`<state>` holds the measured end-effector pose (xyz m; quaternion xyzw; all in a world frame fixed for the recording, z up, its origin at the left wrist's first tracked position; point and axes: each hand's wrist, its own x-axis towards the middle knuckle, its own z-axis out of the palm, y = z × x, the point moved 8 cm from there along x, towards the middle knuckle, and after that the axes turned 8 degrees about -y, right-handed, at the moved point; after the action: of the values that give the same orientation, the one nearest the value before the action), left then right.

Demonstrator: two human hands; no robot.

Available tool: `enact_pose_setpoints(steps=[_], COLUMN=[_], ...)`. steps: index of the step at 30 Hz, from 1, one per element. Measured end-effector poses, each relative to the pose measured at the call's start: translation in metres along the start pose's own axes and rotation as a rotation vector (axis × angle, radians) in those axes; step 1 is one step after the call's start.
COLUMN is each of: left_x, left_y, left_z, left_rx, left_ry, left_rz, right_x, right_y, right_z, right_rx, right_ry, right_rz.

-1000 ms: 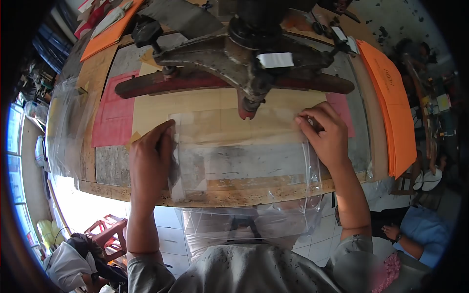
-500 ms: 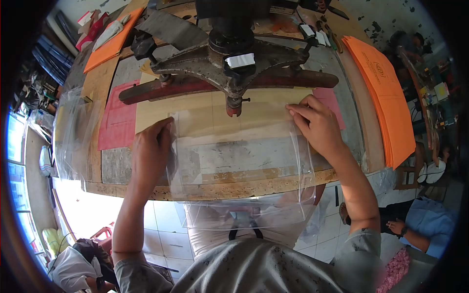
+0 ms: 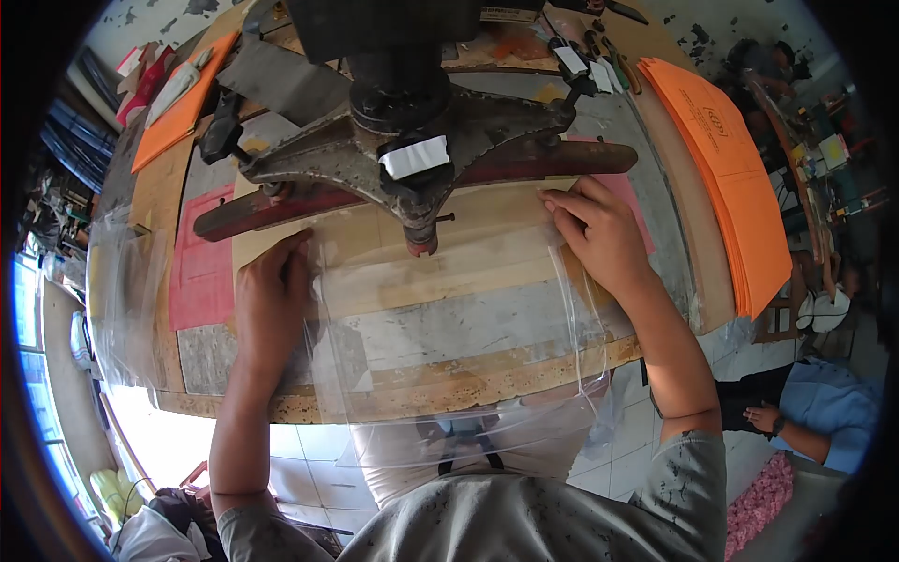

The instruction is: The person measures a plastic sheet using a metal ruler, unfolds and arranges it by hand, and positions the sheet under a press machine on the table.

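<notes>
My left hand (image 3: 270,304) pinches the far left corner of a clear plastic sheet (image 3: 459,351). My right hand (image 3: 601,229) grips the sheet's far right corner between thumb and fingers. The plastic hangs over the table's front edge towards my lap. Beneath its far part lies a cream-coloured board (image 3: 487,258). Just beyond both hands, a dark metal press head (image 3: 309,155) with a long red-sided bar (image 3: 506,167) stands over the board. Pink sheets (image 3: 203,281) lie left of my left hand, partly covered by the board.
A stack of orange printed sheets (image 3: 716,178) lies along the table's right side. More clear plastic (image 3: 126,300) drapes over the left edge. Hand tools (image 3: 618,66) and an orange sheet with a glove (image 3: 178,98) lie farther back. A seated person's blue sleeve (image 3: 824,407) shows at right.
The view has tilted, so the press and table appear turned and shifted left. Both hands keep hold of the plastic sheet in nearly the same place over the board.
</notes>
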<state>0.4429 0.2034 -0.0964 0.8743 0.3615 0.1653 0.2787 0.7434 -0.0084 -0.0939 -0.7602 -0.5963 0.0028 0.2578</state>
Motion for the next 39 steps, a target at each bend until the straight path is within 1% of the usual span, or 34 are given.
enact_pose_setpoints(steps=[1, 4, 7, 14, 17, 20, 24, 26, 28, 30, 32, 36, 39], left_x=[0.0, 0.0, 0.0, 0.0, -0.001, -0.001, 0.0, -0.001, -0.001, 0.0, -0.001, -0.001, -0.001], left_y=[-0.004, -0.001, -0.003, -0.006, -0.002, -0.001, -0.006, -0.001, 0.001, 0.004, 0.005, -0.002, -0.003], left_z=[0.003, 0.001, 0.002, 0.004, 0.004, 0.001, 0.0, -0.003, -0.004, -0.006, -0.005, -0.002, -0.001], left_rx=[-0.023, 0.031, 0.012, 0.012, 0.012, 0.027, 0.009, 0.001, -0.017, -0.035, -0.019, 0.006, 0.006], left_ry=[-0.048, 0.051, 0.046, 0.032, 0.024, 0.012, 0.008, 0.033, 0.043, 0.043, 0.055, 0.02, 0.019], left_rz=[-0.08, 0.063, 0.017, 0.013, -0.004, -0.035, -0.058, -0.01, 0.025, 0.025, 0.049, 0.019, 0.02], right_x=[0.001, 0.001, 0.001, 0.002, 0.002, 0.003, 0.004, 0.004, 0.004, 0.004, 0.005, 0.005, 0.004], right_y=[0.0, -0.001, -0.003, -0.002, -0.006, -0.007, -0.011, -0.012, -0.011, -0.008, -0.01, -0.01, -0.007], right_z=[-0.001, -0.001, -0.002, -0.001, -0.003, -0.001, 0.0, 0.0, 0.002, 0.003, 0.003, 0.003, 0.004], right_rx=[0.004, -0.004, -0.006, 0.009, -0.013, -0.065, -0.067, -0.066, -0.062, -0.071, -0.04, -0.043, -0.047], right_ry=[-0.002, 0.01, 0.001, -0.005, 0.013, -0.029, -0.026, -0.015, -0.043, -0.071, -0.057, -0.027, -0.053], right_rz=[0.001, -0.005, 0.01, 0.033, -0.004, 0.037, -0.002, -0.023, 0.003, 0.03, 0.012, -0.034, 0.01])
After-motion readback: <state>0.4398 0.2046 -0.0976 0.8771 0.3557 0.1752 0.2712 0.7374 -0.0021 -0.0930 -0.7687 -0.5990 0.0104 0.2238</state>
